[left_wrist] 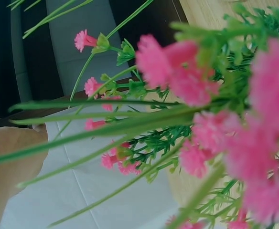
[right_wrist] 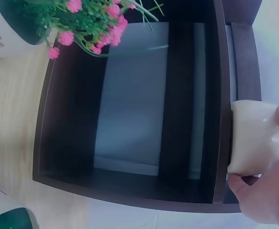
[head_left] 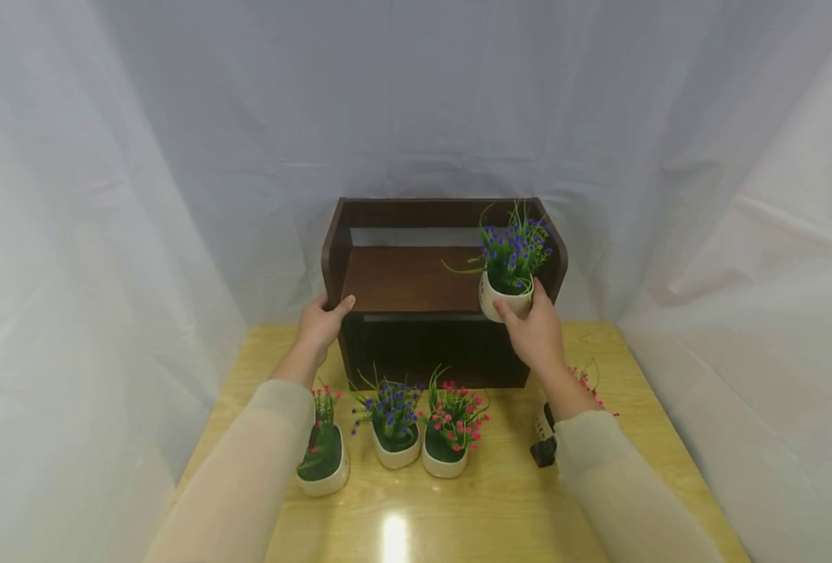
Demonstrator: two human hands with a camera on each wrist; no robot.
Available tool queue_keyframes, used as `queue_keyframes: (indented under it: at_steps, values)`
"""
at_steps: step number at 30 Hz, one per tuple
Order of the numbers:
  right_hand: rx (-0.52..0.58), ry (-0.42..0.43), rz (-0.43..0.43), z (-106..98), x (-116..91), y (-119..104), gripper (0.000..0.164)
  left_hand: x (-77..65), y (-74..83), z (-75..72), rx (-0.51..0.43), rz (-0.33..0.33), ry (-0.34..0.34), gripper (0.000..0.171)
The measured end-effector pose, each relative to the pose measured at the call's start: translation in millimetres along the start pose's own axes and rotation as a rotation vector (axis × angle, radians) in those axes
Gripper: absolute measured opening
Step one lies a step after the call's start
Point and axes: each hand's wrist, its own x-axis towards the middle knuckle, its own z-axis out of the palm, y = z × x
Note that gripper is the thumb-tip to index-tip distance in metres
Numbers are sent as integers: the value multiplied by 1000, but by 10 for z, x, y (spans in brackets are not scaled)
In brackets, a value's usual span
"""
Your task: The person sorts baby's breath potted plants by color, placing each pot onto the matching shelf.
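Observation:
My right hand (head_left: 537,332) grips a white flowerpot (head_left: 493,303) with purple flowers and green grass blades. The pot is upright at the right front edge of the upper board of a dark brown shelf (head_left: 416,277). In the right wrist view, the pot (right_wrist: 256,138) sits right at that board's edge, with fingers and thumb on either side of it. My left hand (head_left: 317,328) holds the shelf's left side panel near the front, thumb over the upper board. Pink flowers (left_wrist: 197,138) hide most of the left hand in the left wrist view.
On the wooden table (head_left: 416,512) before the shelf stand a pink-flowered pot (head_left: 324,477) at left, a purple-flowered pot (head_left: 396,452) and another pink-flowered pot (head_left: 446,461). A lettered pot (head_left: 545,422) is partly behind the right arm, beside a small black object (head_left: 543,452). White curtains (head_left: 416,102) surround the table.

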Motion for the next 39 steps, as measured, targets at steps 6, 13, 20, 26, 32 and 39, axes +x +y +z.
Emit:
queue_keyframes:
  at_steps: [6, 13, 20, 26, 32, 39]
  values:
    - [-25, -17, 1, 12, 141, 16, 90, -20, 6, 10, -1, -1, 9, 75]
    - [-45, -9, 17, 42, 266, 38, 90, -45, 22, 5, -4, -14, 9, 78]
    - [-83, 6, 15, 61, 375, 39, 89, -61, 34, 13, -17, -9, 11, 77]
    - [-96, 28, 6, 70, 434, 87, 79, -78, 28, 40, -30, -1, 6, 78]
    - [-96, 39, 0, 70, 483, 82, 78, -87, 28, 40, -35, 3, 6, 79]
    - [-77, 38, 46, 98, 517, 84, 86, -86, 13, 38, -37, -3, 4, 77]
